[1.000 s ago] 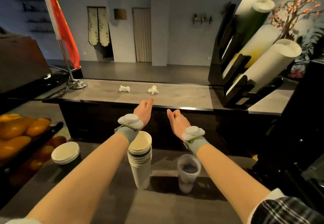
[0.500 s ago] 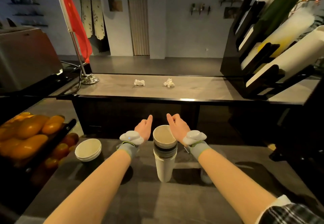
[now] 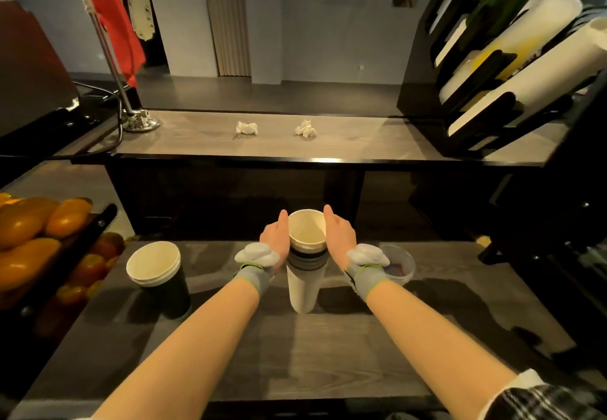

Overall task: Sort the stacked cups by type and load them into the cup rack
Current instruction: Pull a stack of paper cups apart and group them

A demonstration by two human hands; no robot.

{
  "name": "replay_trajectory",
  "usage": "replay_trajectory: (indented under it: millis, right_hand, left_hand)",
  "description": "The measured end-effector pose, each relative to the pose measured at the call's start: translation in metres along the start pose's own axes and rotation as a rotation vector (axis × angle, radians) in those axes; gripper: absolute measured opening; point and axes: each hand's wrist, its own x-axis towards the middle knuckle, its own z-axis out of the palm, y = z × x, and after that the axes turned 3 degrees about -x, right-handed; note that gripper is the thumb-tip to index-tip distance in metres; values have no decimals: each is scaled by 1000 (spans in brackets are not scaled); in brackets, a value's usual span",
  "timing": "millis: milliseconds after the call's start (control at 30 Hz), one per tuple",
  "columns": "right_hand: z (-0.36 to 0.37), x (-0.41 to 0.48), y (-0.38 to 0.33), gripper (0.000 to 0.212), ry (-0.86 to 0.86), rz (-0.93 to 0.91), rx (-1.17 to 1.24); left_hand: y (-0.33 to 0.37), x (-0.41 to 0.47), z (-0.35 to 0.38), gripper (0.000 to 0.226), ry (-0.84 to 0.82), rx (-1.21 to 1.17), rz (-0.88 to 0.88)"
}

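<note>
A tall stack of paper cups point(image 3: 303, 283), white with dark-banded ones near the top, stands mid-counter. My left hand point(image 3: 275, 239) presses its left side near the rim and my right hand point(image 3: 340, 239) presses its right side. Both thumbs point up, and the fingers are hidden behind the stack. A short stack of dark cups with white rims point(image 3: 157, 276) stands to the left. A clear plastic cup point(image 3: 401, 266) sits behind my right wrist. The black cup rack point(image 3: 479, 120) stands on the raised counter at upper right, holding long slanted stacks of white and green cups.
A tray of orange and red fruit point(image 3: 29, 239) sits at the left edge. On the raised counter lie two crumpled tissues point(image 3: 246, 127) point(image 3: 305, 128) and a flag stand point(image 3: 139, 122). Dark equipment point(image 3: 558, 222) fills the right side.
Both hands dropped from above the counter and closed in on the top of the middle cup stack from either side. The view tilted down and to the left.
</note>
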Motion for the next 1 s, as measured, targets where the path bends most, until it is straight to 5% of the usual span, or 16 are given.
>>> replay_trajectory:
  millis: [534, 1001]
  right_hand:
    - [-1, -4, -8, 69, 31, 80, -15]
    - [-4, -15, 7, 60, -47, 34, 113]
  left_hand:
    - [9, -5, 7, 61, 8, -99, -117]
    - [-14, 0, 7, 64, -73, -197, -143]
